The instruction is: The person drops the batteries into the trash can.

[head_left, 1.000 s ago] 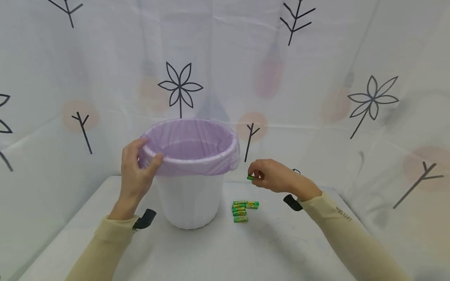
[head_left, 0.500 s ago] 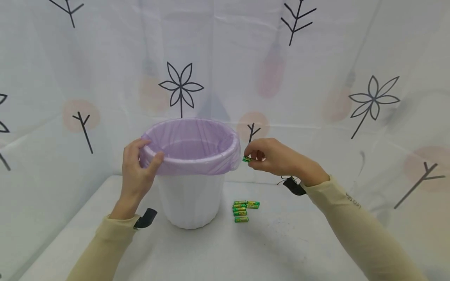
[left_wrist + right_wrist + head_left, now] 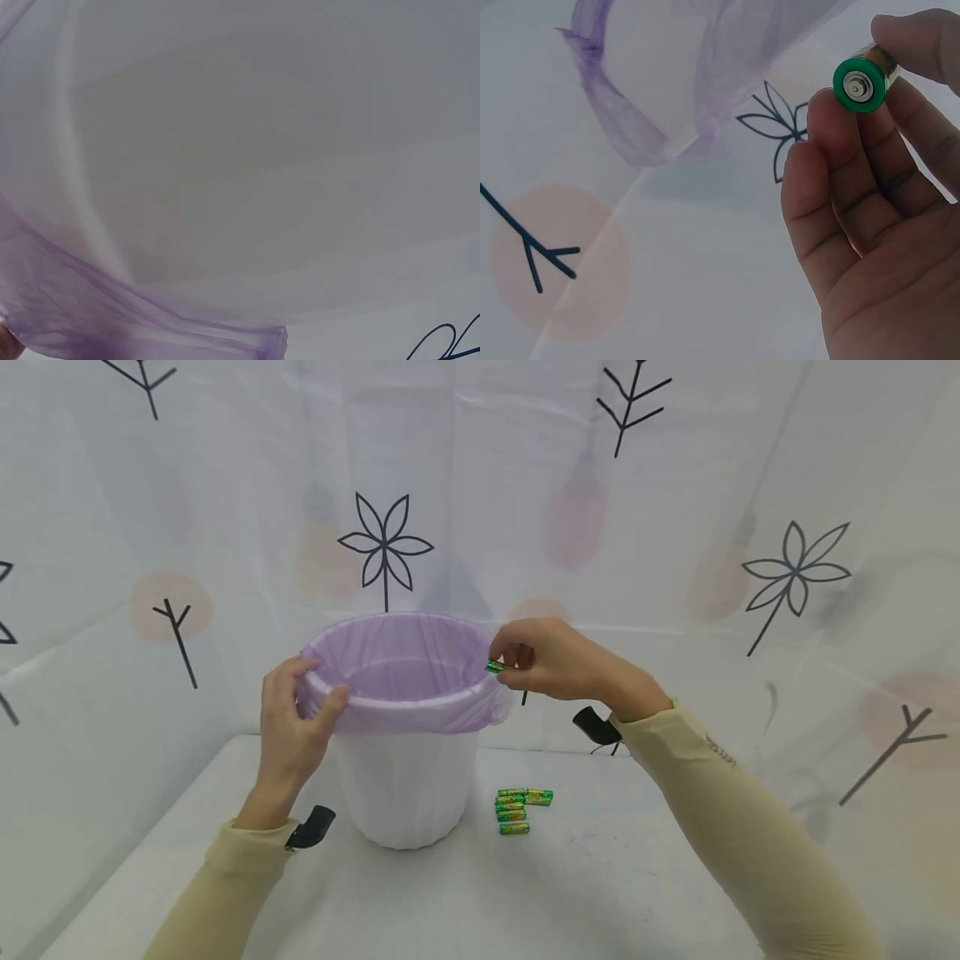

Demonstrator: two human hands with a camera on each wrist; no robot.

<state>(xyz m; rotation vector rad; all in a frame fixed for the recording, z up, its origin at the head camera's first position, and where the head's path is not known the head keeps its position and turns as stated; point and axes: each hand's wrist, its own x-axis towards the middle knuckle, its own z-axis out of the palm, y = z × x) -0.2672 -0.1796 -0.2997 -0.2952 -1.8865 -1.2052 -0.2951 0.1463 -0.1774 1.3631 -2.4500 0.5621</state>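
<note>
Right hand [image 3: 557,660] pinches a green-ended battery [image 3: 858,85], its far end hidden; left hand [image 3: 291,733] grips the purple bin liner [image 3: 416,717].

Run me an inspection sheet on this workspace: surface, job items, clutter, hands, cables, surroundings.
Surface: white tabletop, faint marks on its right part.
Job's things: white bin, upright, with a purple liner folded over its rim; green batteries lying in a group to its right; one held battery.
Clutter: nothing seen.
Left hand: grips the lined rim.
Right hand: pinches the held battery near the rim's right side; whether it is over the opening, I cannot tell.
Cables: nothing seen.
Surroundings: white backdrop with black plant outlines and faint pinkish patches.
</note>
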